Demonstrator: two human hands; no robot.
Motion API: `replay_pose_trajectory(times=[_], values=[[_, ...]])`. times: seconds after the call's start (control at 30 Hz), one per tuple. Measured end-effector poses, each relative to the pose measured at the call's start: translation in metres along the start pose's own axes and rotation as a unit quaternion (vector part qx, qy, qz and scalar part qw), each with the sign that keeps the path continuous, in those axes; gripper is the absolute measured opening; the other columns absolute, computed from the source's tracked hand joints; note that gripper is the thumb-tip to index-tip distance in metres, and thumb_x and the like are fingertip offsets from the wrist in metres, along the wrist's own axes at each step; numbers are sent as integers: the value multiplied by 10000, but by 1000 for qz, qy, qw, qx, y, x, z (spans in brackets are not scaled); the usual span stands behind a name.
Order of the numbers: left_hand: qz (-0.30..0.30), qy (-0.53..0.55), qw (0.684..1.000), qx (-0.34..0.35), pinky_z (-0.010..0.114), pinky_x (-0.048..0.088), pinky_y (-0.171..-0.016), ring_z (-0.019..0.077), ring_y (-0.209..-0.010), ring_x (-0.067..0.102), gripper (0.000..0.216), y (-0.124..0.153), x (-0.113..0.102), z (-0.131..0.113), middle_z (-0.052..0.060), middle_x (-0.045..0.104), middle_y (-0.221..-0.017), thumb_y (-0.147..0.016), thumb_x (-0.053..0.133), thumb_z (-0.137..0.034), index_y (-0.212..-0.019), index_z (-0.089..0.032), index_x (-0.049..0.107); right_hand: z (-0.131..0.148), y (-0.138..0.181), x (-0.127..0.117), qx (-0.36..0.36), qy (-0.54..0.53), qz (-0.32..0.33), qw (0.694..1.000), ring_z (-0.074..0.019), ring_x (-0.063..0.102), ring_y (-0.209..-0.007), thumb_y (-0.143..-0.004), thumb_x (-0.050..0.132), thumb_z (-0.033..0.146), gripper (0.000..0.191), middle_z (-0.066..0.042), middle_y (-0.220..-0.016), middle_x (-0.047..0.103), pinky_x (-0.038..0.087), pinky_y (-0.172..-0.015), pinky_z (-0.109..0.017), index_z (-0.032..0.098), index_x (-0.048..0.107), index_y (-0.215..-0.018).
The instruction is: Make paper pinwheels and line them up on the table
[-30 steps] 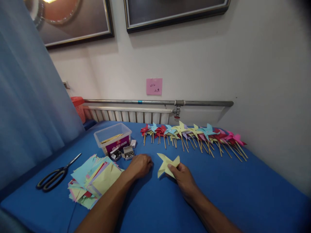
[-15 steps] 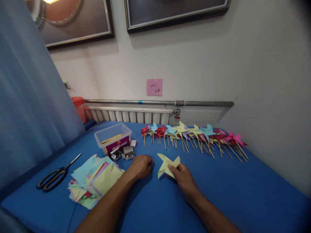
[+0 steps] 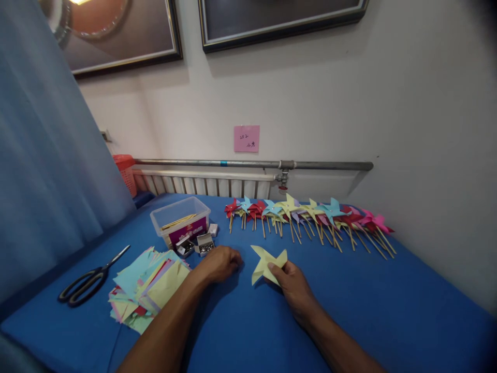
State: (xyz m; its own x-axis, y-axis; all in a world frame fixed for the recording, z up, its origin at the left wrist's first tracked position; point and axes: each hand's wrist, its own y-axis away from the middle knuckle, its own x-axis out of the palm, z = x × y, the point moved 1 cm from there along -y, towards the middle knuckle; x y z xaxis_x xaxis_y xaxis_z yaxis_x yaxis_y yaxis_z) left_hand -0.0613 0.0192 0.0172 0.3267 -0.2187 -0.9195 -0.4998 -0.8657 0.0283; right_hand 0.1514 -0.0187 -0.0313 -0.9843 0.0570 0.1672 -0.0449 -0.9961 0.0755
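Note:
My right hand point(image 3: 292, 285) pinches a folded yellow paper pinwheel head point(image 3: 267, 263) that lies on the blue table point(image 3: 388, 311). My left hand point(image 3: 219, 263) rests on the table just left of it, with its fingers curled; what they hold, if anything, is hidden. Two small open boxes of metal pins point(image 3: 196, 245) stand just beyond the left hand. A stack of coloured paper squares point(image 3: 149, 287) lies to its left.
A row of several finished pinwheels on wooden sticks point(image 3: 310, 217) lies along the back of the table. A clear plastic tub point(image 3: 180, 217) holds sticks. Black scissors point(image 3: 87, 285) lie at the far left beside a blue curtain point(image 3: 46, 171). A radiator point(image 3: 205, 184) runs along the wall.
My left hand has edged slightly left, away from the yellow pinwheel. My right hand and the pinwheel have stayed in place.

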Motion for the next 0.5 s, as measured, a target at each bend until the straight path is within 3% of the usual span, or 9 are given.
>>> replay_pose_trajectory(times=[0.17, 0.5], values=[[23, 4, 1000, 2, 262, 451, -808, 190, -925, 660, 258, -3, 4, 2, 8, 754, -972, -753, 578, -163, -933, -241, 746, -5, -4, -1, -6, -3, 3, 1000, -293, 722, -758, -671, 786, 485, 481, -51, -740, 769, 550, -689, -357, 150, 729, -1012], [10, -26, 1000, 14, 266, 412, -692, 196, -853, 659, 217, -2, 9, -6, 18, 744, -908, -739, 536, -155, -834, -233, 714, -9, -6, -3, -18, -8, 2, 1000, -282, 715, -782, -700, 769, 484, 433, -62, -782, 771, 529, -660, -338, 160, 725, -985]])
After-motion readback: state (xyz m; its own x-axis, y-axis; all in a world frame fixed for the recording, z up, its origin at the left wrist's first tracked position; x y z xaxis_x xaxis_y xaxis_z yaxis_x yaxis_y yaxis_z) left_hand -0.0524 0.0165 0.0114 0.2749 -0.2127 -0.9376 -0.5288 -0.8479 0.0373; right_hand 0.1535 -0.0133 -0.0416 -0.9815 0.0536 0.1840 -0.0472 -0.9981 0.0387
